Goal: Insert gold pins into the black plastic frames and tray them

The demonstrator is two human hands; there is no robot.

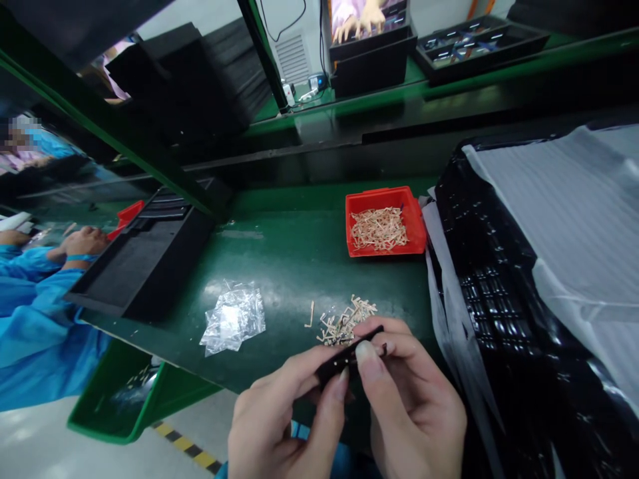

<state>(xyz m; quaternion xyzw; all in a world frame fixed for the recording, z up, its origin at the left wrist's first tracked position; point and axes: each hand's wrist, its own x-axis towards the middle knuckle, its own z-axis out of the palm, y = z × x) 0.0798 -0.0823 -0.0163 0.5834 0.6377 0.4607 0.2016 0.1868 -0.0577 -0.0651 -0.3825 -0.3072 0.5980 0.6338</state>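
Just above the bench's near edge, both my hands grip a small flat black part (pixel 330 367) with tiny pale dots along its side. My left hand (pixel 289 406) pinches its left end between thumb and fingers. On the right end, the thumb of my right hand (pixel 412 399) presses down while the fingers wrap behind. Whether that hand also holds a smaller piece is hidden. Directly beyond my fingers lies a loose pile of small beige strips (pixel 344 322), one strip (pixel 312 314) apart to its left. More such strips fill a red bin (pixel 419 229) farther back.
Clear plastic bags (pixel 233 318) lie left on the green bench (pixel 284 246). A black tray (pixel 124 266) stands beside a co-worker in a blue sleeve (pixel 44 293). Black plastic with white sheeting (pixel 574 199) crowds the right. A green bin (pixel 107 399) sits below; a green post (pixel 164 173) slants at left.
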